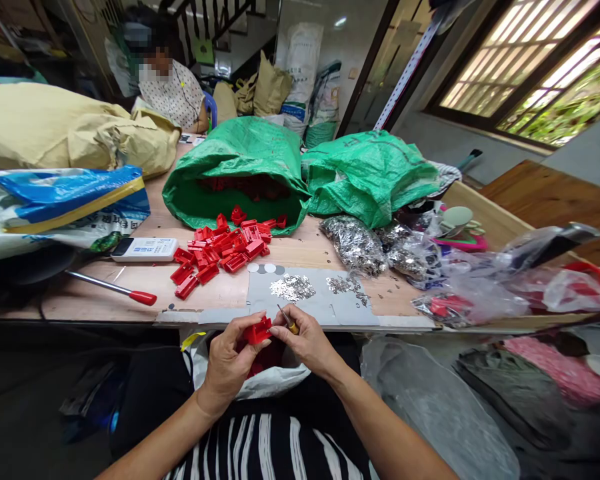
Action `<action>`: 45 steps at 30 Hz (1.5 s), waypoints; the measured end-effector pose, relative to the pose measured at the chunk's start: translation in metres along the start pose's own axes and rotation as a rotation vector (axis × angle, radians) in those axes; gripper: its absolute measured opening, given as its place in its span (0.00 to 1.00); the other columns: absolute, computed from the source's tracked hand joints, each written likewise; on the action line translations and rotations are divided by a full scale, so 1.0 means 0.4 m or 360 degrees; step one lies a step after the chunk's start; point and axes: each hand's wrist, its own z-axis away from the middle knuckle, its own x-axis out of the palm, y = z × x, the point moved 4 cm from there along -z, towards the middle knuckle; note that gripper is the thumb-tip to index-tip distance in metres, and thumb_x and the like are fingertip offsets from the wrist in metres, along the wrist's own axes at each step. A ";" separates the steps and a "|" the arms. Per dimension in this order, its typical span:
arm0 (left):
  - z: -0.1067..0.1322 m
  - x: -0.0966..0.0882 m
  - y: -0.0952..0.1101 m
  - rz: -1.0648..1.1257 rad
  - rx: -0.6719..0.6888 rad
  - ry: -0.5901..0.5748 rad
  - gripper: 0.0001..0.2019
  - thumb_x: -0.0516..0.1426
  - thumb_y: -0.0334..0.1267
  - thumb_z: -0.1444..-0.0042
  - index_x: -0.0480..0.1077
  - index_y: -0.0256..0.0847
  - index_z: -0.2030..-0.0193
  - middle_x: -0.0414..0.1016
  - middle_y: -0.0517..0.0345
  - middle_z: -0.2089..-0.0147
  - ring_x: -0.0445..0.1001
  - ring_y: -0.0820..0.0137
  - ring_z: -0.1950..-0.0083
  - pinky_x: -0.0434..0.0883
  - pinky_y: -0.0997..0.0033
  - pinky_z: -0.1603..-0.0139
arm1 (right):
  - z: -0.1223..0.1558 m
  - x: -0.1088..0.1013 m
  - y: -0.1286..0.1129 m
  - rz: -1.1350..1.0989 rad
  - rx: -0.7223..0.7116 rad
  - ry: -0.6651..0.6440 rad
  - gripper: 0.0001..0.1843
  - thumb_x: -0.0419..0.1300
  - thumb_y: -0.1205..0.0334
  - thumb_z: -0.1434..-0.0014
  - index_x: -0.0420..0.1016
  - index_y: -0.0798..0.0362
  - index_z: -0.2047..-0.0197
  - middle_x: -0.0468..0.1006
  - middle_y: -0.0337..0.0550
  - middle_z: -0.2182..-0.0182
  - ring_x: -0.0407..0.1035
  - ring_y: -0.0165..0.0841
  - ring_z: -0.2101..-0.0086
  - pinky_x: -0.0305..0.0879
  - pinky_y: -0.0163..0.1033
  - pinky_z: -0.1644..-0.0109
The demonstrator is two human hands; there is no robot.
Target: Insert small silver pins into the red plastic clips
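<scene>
Between the fingers of my left hand [229, 363] is a small red plastic part [258, 331], held just below the table's front edge. My right hand [307, 341] grips a thin pointed tool like an awl [292, 327], its yellowish handle in the fingers and its metal tip pointing up and left. The right fingertips are close to the red part; whether they touch it I cannot tell. Beneath both hands, a white bag [275, 383] with red pieces inside lies open on my lap. Ahead are a pile of small shiny metal pieces [293, 288] and a second, smaller pile [347, 287].
Several loose red parts [220, 248] spill from an open green sack [235, 157]. Right of it stands another green sack [370, 173] beside plastic bags of metal pieces [355, 245]. A red-handled lever [143, 297] juts out at left. A person [173, 93] sits across the table.
</scene>
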 end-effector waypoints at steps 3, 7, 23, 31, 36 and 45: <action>0.003 0.003 0.010 -0.0056 0.0070 -0.0040 0.15 0.61 0.33 0.47 0.70 0.45 0.51 0.78 0.55 0.51 0.77 0.66 0.51 0.74 0.65 0.49 | -0.006 0.008 0.008 -0.0065 0.0053 -0.0029 0.12 0.62 0.57 0.47 0.63 0.53 0.69 0.63 0.32 0.75 0.56 0.26 0.72 0.54 0.32 0.68; 0.010 0.010 0.009 -0.0094 0.0102 -0.0044 0.15 0.61 0.33 0.48 0.71 0.45 0.52 0.79 0.56 0.53 0.78 0.66 0.52 0.74 0.66 0.50 | -0.013 0.020 0.031 -0.0211 0.0116 -0.0146 0.15 0.63 0.55 0.50 0.60 0.52 0.70 0.61 0.31 0.76 0.53 0.25 0.74 0.52 0.31 0.70; 0.023 0.029 -0.013 0.0302 -0.0241 -0.0184 0.14 0.61 0.34 0.48 0.71 0.44 0.53 0.78 0.53 0.51 0.77 0.63 0.51 0.72 0.62 0.48 | 0.026 0.032 0.056 -0.0872 0.0467 -0.0402 0.24 0.67 0.50 0.52 0.56 0.50 0.62 0.57 0.25 0.79 0.47 0.19 0.82 0.41 0.28 0.81; 0.022 0.026 -0.009 0.0580 -0.0357 -0.0230 0.14 0.63 0.34 0.50 0.70 0.41 0.56 0.78 0.50 0.52 0.77 0.61 0.51 0.72 0.60 0.47 | 0.027 0.036 0.065 -0.1002 0.0535 -0.0469 0.26 0.70 0.53 0.56 0.59 0.51 0.63 0.59 0.27 0.78 0.48 0.18 0.82 0.41 0.28 0.81; 0.022 0.030 -0.024 0.0984 -0.0568 -0.0153 0.14 0.65 0.34 0.53 0.69 0.40 0.60 0.79 0.51 0.53 0.77 0.61 0.52 0.72 0.58 0.47 | 0.025 0.058 0.075 -0.1101 0.0514 -0.0517 0.24 0.69 0.53 0.55 0.58 0.51 0.63 0.58 0.26 0.79 0.47 0.19 0.83 0.41 0.28 0.80; -0.027 -0.037 -0.024 0.0631 -0.0398 0.0446 0.16 0.64 0.36 0.51 0.68 0.40 0.55 0.77 0.53 0.51 0.76 0.66 0.51 0.70 0.61 0.45 | -0.104 -0.098 0.032 0.0896 -0.0114 0.0224 0.06 0.57 0.66 0.43 0.70 0.52 0.61 0.73 0.41 0.63 0.66 0.32 0.62 0.60 0.38 0.57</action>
